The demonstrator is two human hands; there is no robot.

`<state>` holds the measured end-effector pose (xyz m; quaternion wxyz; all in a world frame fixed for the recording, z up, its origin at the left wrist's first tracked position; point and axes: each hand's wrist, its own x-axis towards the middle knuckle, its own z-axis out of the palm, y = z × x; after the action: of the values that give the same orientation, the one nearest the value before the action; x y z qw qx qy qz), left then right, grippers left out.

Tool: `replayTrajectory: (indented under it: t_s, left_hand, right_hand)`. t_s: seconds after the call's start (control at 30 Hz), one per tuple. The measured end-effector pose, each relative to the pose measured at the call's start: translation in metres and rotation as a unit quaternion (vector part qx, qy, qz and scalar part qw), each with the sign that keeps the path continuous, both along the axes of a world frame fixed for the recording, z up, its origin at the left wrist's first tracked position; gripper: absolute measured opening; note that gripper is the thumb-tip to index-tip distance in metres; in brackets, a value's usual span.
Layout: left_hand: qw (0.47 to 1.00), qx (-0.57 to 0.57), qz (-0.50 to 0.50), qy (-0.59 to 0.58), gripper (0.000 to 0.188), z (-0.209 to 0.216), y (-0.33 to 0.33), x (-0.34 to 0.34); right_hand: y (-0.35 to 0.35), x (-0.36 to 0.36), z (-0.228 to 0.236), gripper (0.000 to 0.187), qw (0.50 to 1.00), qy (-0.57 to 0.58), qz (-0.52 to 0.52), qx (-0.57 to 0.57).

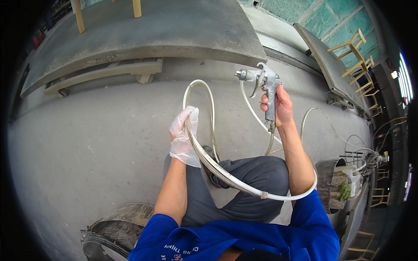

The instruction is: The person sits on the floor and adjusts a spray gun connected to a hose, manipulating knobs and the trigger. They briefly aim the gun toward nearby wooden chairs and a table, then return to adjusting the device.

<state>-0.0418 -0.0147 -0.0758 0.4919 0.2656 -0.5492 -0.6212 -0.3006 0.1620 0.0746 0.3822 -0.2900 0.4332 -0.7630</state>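
Observation:
A metal spray gun [270, 102] stands upright in my bare right hand [283, 104], its nozzle turned to the left. My fingers wrap round its grip below the trigger. A hose runs down from the foot of the grip. My left hand [182, 130], in a thin clear plastic glove, is closed round a pair of white hoses [228, 176]. These hoses loop up beyond that hand, and on the near side they sweep across my knees to my right elbow. The fingertips of the gloved hand are partly hidden.
A grey platform [174, 35] on a low wheeled frame fills the far left, with wooden legs on it. Wooden chair frames [355, 56] stand on another platform at right. Buckets [333, 182] and tangled hoses sit by my right side; a dirty drum [119, 226] is at lower left.

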Motion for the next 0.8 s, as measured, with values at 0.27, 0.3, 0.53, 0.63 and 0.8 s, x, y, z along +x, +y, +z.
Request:
replayTrajectory:
  t_s: [0.27,0.3,0.53,0.63,0.8]
  left_hand:
    - [0.946,-0.307,-0.038,-0.102,0.025,0.017,-0.028,0.012]
    - [0.945,-0.304,-0.085,-0.086,0.023,0.024,-0.027,0.018]
    - [0.968,0.159,-0.193,-0.009,0.021,0.075,0.019,0.025]
    - [0.982,0.141,-0.118,0.039,0.026,0.085,0.029,0.013]
    - [0.976,0.160,-0.146,0.003,0.030,0.091,0.031,0.003]
  right_hand:
    - [0.004,0.004,0.005,0.060,0.993,0.041,0.078,0.079]
    - [0.004,0.005,0.004,0.062,0.992,0.027,0.095,0.072]
    - [-0.008,0.018,-0.007,0.065,0.982,-0.037,0.154,0.101]
    - [-0.014,0.018,-0.013,0.068,0.971,-0.038,0.184,0.147]
    - [-0.017,0.010,-0.018,0.076,0.959,-0.076,0.192,0.193]
